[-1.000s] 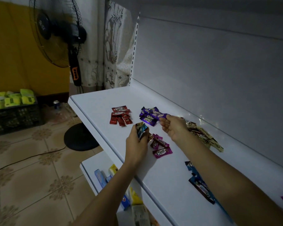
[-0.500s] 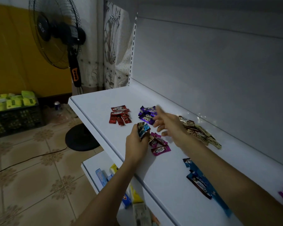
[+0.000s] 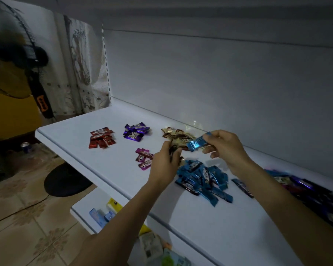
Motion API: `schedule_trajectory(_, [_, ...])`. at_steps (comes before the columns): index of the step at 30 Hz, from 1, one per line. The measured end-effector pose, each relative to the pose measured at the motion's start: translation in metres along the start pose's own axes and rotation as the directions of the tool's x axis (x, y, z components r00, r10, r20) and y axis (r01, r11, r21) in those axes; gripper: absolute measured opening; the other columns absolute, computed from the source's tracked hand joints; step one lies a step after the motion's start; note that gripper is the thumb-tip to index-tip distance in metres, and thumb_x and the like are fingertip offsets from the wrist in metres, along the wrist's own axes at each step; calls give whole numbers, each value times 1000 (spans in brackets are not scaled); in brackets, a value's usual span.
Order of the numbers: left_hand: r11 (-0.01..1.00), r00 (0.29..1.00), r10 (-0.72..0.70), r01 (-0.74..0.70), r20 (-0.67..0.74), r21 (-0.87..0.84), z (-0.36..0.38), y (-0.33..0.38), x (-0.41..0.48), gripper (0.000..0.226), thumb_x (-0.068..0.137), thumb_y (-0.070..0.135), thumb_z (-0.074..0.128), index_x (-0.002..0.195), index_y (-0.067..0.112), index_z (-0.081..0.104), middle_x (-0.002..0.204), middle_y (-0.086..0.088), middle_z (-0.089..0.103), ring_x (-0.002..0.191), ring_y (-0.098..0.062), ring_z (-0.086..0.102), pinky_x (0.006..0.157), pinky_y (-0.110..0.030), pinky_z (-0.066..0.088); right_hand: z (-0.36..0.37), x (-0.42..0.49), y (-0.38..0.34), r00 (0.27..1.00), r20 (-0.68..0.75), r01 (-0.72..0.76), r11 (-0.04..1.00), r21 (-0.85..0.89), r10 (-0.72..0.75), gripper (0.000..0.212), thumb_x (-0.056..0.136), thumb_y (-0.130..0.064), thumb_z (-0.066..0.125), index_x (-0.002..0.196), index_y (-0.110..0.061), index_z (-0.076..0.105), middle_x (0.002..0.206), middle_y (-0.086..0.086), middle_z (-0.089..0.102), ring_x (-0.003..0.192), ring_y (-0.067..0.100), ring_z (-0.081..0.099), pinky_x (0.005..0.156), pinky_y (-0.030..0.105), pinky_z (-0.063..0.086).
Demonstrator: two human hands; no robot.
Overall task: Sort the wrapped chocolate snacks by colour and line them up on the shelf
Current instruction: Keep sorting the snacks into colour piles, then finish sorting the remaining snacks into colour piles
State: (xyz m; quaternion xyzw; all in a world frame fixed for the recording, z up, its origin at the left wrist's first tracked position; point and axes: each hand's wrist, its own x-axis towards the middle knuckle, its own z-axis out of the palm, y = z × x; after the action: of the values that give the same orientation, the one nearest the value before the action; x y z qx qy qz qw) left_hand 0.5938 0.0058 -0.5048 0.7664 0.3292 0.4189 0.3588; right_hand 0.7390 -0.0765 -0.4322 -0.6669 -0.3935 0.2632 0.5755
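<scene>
Wrapped snacks lie in colour groups on the white shelf [image 3: 81, 129]: red ones [image 3: 101, 140] at the left, purple ones [image 3: 135, 131], gold ones [image 3: 176, 134] near the back wall, pink ones [image 3: 144, 159] and a blue heap [image 3: 202, 177]. My right hand [image 3: 222, 146] pinches a single blue snack [image 3: 197, 144] above the shelf, over the gold group. My left hand [image 3: 165, 162] grips a small bunch of snacks [image 3: 174, 150], mostly hidden by its fingers. The two hands are close together above the blue heap.
A mixed unsorted pile [image 3: 304, 191] of snacks lies at the shelf's right end. A lower shelf [image 3: 83, 208] below holds boxed goods. A standing fan [image 3: 38, 89] is on the tiled floor at the left, with a can [image 3: 26, 147] beside it.
My right hand let go of a purple snack at the purple group, came back and took a blue snack from my left hand's bunch. The view shifted right, showing the blue heap and mixed pile.
</scene>
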Motion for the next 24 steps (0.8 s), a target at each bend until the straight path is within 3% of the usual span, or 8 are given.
schedule_trajectory(3, [981,997,-64,72,49,-179,8,2,-13,19,98,30,51,103,15,62,91,1,67,85,-13,66,57,-19,48,-27,-14,22,949,-77,260,894,-365,-307,3,83,-16,70,81,-16,68,78,-3,69,64,9,64,56,20,49])
schedule_trajectory(5, [952,991,-110,127,77,-279,11,7,-19,23,97,30,52,109,13,63,101,-5,67,92,-15,67,58,-19,49,-34,-26,40,880,77,424,703,-571,-469,2,81,-19,73,83,-19,71,81,-7,68,70,8,60,64,23,49])
schedule_trajectory(8, [869,973,-187,229,137,-438,13,16,-28,30,94,27,59,124,25,55,108,-2,65,93,-13,68,60,-20,54,-33,-40,65,860,388,506,445,-739,-333,19,83,-42,66,89,-25,72,88,-11,67,81,6,54,72,27,45])
schedule_trajectory(10, [838,963,-215,266,160,-477,11,18,-32,35,91,26,63,122,36,51,103,1,64,87,-8,70,58,-20,54,-31,-44,74,853,414,514,368,-775,-319,29,86,-51,58,89,-26,71,89,-11,68,84,7,53,75,28,43])
schedule_trajectory(13, [845,958,-224,281,177,-454,5,21,-35,37,88,26,67,120,35,50,98,4,65,81,3,68,53,-17,51,-26,-45,68,865,234,457,508,-730,-443,38,91,-52,43,93,-24,69,88,-9,67,84,8,56,69,26,44])
schedule_trajectory(17, [889,973,-161,215,165,-405,-4,25,-36,37,86,29,70,120,24,55,86,3,72,76,-5,70,48,-15,46,-3,-40,43,953,171,292,912,-288,-251,31,85,-51,54,101,-29,68,90,-15,69,81,-3,63,67,13,50])
schedule_trajectory(21, [903,975,-202,224,98,-366,-7,18,-35,39,90,34,64,125,22,53,98,-2,70,76,-8,68,50,-14,47,16,-27,32,954,282,148,978,-147,-102,14,91,-26,60,83,-17,69,59,-7,63,54,4,57,51,14,45])
schedule_trajectory(24, [837,922,-387,364,28,-409,-15,7,-26,36,95,32,55,128,20,49,103,-4,64,72,-8,61,52,-16,47,25,-11,34,965,259,-40,999,13,35,17,93,-24,57,84,-12,64,61,-2,65,52,9,55,46,18,43])
